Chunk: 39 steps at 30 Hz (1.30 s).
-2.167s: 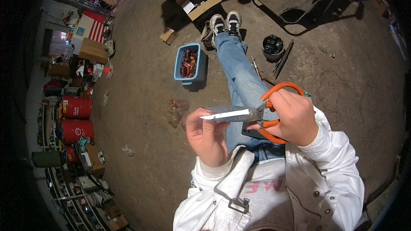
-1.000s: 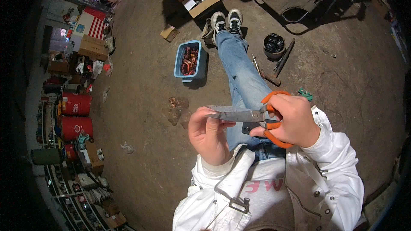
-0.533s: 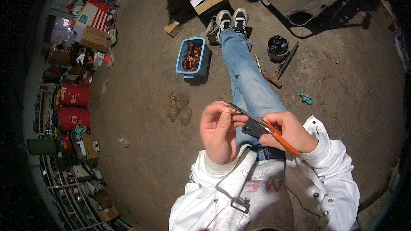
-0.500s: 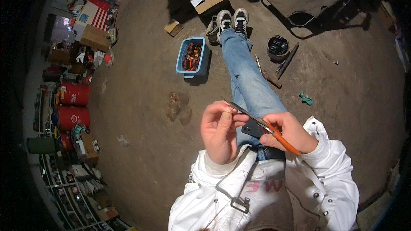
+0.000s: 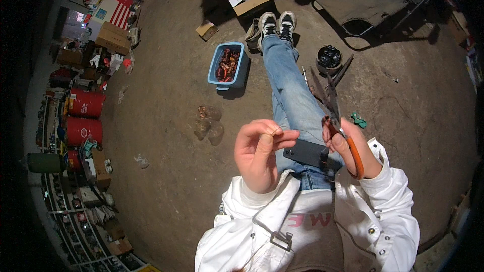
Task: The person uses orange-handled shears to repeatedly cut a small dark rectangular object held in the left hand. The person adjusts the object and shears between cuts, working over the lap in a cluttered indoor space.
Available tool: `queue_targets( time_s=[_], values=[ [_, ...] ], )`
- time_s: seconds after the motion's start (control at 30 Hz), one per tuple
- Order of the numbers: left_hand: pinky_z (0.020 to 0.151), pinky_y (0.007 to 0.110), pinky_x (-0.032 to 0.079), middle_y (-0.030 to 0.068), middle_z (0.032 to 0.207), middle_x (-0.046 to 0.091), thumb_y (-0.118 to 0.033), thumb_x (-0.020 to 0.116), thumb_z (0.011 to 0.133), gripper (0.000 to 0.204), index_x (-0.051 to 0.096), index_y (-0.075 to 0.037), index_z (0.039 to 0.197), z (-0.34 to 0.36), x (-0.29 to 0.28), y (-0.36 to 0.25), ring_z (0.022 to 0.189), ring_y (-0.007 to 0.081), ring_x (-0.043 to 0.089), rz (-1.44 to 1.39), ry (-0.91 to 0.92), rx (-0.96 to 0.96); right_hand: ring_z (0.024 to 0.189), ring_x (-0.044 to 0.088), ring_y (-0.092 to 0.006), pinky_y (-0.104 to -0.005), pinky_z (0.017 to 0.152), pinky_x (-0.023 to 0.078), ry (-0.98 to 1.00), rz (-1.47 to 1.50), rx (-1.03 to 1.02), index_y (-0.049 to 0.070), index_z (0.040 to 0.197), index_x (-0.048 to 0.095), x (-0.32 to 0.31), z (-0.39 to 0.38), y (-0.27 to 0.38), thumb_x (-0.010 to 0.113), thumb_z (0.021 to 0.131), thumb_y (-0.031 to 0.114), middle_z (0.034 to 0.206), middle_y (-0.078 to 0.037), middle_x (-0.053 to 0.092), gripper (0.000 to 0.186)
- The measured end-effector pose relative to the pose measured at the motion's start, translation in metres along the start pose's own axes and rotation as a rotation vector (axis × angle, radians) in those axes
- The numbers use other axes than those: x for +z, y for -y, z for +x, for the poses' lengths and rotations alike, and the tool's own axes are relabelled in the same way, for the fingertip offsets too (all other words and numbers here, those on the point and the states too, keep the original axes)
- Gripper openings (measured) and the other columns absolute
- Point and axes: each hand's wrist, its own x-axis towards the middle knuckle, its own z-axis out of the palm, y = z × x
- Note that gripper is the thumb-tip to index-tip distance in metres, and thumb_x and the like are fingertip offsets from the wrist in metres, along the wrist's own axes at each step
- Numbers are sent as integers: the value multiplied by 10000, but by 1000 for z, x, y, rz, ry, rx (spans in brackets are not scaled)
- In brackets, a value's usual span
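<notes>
Pinching a fine, curved wire (image 5: 311, 134) in pressed-together fingertips (image 5: 265, 141), the left hand (image 5: 259, 153) faces the right hand (image 5: 359, 143), which clasps orange-handled scissors (image 5: 335, 113), metal blades (image 5: 332, 92) spread, beside that grip.

I can count two hands (image 5: 258, 157), one pair of scissors (image 5: 333, 102), one thin strand (image 5: 308, 133), one phone (image 5: 305, 152), one blue tub (image 5: 236, 79) and one bucket (image 5: 321, 67).

Ahead of you, slightly left, a blue tub (image 5: 242, 68) filled with reddish-brown pieces (image 5: 228, 66) stands on the floor (image 5: 161, 70); an open cardboard box (image 5: 255, 3) sits farther off. Red drums (image 5: 84, 132) line your left side. On your right, a crumpled green cloth (image 5: 358, 119) lies near, and a dark round bucket (image 5: 319, 64) stands farther away.
</notes>
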Motion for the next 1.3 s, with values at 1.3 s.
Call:
queue_targets(
  time_s=[1.3],
  values=[
    [632,257,544,150,808,663,-82,645,947,166,518,18,982,-14,-10,11,712,177,678,820,-147,596,623,577,-267,-346,534,469,-172,-932,-469,23,834,554,5,-1,36,830,666,522,723,-82,529,595]
  ],
)
